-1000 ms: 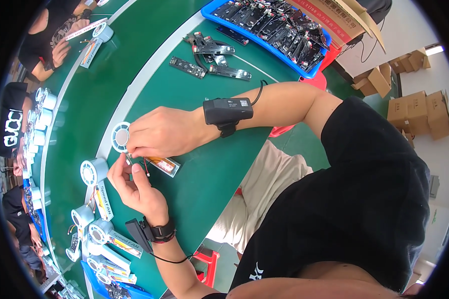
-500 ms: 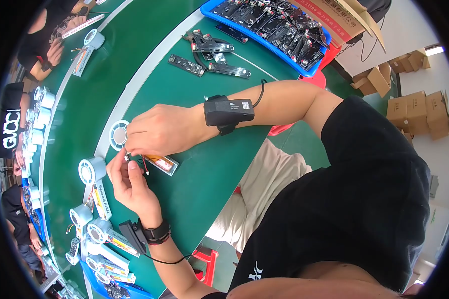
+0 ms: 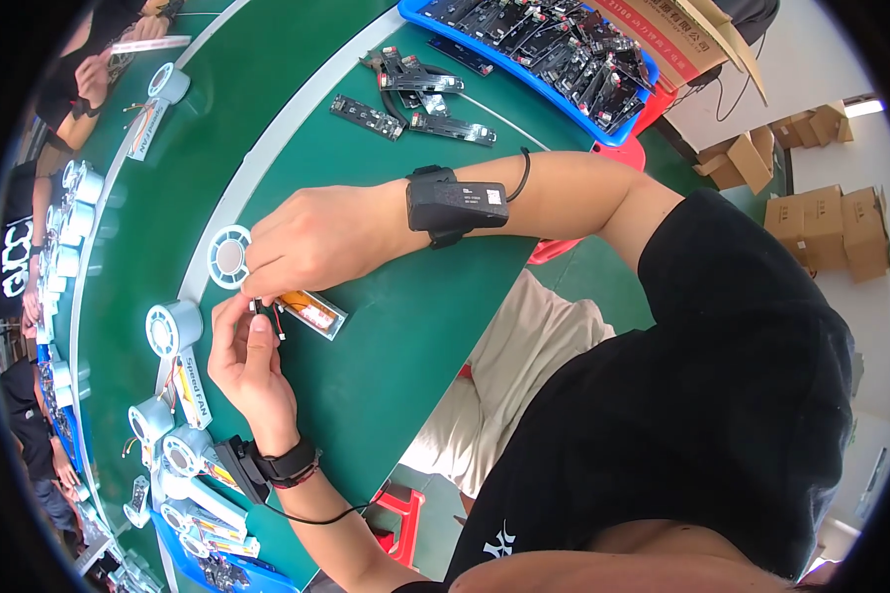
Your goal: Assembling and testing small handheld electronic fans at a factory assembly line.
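A handheld fan lies on the green table under my hands; its round pale-blue head (image 3: 229, 257) shows just left of my right fingers. The open handle (image 3: 311, 314), with an orange part inside, sticks out beyond them, and my right hand covers the stretch between. Thin red and black wires (image 3: 279, 323) with a small white plug hang by the handle. My left hand (image 3: 250, 361) pinches a small wire connector (image 3: 256, 304) between thumb and finger. My right hand (image 3: 302, 237), seen from the back, is closed with its fingertips meeting the left ones; what they hold is hidden.
More fans (image 3: 173, 328) line the table's left edge toward the bottom. Several black circuit boards (image 3: 452, 128) lie at the top, beside a blue tray (image 3: 603, 138) heaped with them. A cardboard box (image 3: 663, 59) stands behind it. Co-workers (image 3: 94, 84) sit across the belt.
My hands have drawn closer together at the fingertips around the connector. The view has shifted slightly. At the far upper left, the white strip by a co-worker's hand now lies more level.
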A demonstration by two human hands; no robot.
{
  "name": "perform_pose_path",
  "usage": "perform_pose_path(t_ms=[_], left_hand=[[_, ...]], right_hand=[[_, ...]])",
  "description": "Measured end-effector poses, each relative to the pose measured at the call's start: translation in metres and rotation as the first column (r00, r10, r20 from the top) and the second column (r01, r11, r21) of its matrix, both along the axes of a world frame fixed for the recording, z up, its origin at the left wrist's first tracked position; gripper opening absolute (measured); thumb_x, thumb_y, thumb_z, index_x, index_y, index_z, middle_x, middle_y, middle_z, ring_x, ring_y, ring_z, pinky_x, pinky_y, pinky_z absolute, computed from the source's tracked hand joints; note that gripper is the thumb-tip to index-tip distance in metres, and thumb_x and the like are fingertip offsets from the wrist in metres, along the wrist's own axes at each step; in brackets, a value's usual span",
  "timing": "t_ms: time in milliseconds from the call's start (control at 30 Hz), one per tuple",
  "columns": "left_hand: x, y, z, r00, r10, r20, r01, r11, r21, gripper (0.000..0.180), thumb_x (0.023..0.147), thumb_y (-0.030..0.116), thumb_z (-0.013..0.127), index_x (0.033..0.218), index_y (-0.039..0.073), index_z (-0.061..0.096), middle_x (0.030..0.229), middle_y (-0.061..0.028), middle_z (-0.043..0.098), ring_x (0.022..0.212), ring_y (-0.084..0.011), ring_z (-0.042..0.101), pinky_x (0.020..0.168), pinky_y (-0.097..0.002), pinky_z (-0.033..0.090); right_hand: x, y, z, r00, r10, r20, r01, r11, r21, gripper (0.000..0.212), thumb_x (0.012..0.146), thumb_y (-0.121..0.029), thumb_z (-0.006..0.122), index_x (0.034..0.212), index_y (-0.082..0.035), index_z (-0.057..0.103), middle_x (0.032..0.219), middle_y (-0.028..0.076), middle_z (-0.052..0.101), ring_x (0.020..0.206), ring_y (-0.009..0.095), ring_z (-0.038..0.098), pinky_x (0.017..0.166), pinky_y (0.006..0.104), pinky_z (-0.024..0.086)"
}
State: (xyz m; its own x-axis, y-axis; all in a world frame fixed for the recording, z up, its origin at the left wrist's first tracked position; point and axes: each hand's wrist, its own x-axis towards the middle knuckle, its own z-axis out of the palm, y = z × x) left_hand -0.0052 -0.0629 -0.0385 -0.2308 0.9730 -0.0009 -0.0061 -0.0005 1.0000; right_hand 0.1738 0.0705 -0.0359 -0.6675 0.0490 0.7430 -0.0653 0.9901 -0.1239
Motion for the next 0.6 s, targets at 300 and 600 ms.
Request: perform_pose_path(t_ms=[300,600], left_hand=[[0.000,0.002,-0.002,0.999,-0.051,-0.018,0.051,0.998,0.020,0.024,0.094,0.001,0.060,0.117,-0.004,0.064,0.105,-0.0019,0.056,0.072,-0.0049,0.046,0.055,-0.0169,0.032],[-0.001,0.003,-0.008,0.999,-0.039,0.006,0.039,0.999,0.033,0.024,0.095,0.004,0.060,0.117,-0.004,0.065,0.105,-0.0030,0.058,0.069,-0.0043,0.047,0.049,-0.0170,0.029]], right_hand=[[0.005,0.003,0.005,0.998,0.022,0.063,-0.020,1.000,-0.024,0.008,0.084,-0.017,0.069,0.090,-0.011,0.066,0.079,-0.002,0.060,0.077,0.017,0.064,0.058,0.0319,0.054],[0.008,0.003,0.012,0.998,-0.013,0.069,0.015,1.000,-0.024,0.007,0.086,-0.017,0.069,0.090,-0.012,0.066,0.083,-0.002,0.062,0.078,0.016,0.065,0.056,0.0316,0.053]])
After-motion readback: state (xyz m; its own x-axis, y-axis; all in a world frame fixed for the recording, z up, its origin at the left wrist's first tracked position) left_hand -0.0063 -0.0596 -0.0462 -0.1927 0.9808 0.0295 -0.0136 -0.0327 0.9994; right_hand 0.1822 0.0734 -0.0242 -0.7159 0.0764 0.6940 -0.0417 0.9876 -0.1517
